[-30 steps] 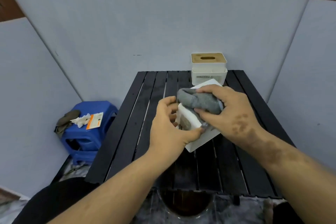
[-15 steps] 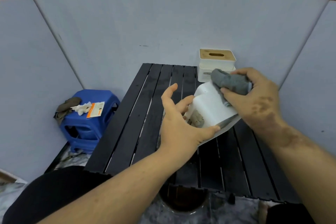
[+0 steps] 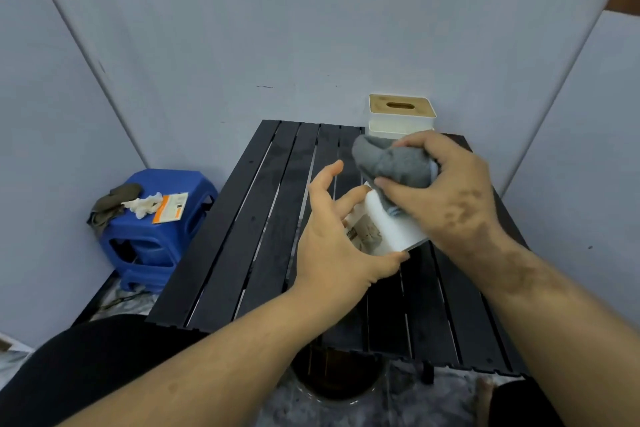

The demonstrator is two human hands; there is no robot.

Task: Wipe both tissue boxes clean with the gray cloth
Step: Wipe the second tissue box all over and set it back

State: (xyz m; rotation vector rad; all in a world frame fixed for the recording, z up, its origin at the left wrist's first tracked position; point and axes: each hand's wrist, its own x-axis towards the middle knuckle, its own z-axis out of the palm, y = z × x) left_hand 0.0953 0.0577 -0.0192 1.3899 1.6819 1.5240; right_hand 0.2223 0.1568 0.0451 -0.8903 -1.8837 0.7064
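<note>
Your right hand (image 3: 446, 194), right of the frame's centre, bunches the gray cloth (image 3: 393, 163), a soft, fuzzy wad, with fingers and thumb curled around it, pressing it onto the top of a white tissue box (image 3: 388, 225). The box is smooth, rounded at the edges and tilted, held above the table. A printed label shows on its left face.

Your left hand (image 3: 332, 246), at centre, holds the box's lower left end: the thumb hooks under the near corner, the fingers are spread, and the index finger points up, clear of the box.

A second tissue box (image 3: 401, 116) sits upright at the table's far edge, upper centre-right. It is white with a flat wood-toned lid and an oval slot.

The table (image 3: 263, 236) is made of black slats with narrow gaps. Plain pale grey panels wall it in on three sides. At lower left, a blue plastic stool (image 3: 156, 236) carries a dark rag, crumpled white paper and an orange-and-white card.
</note>
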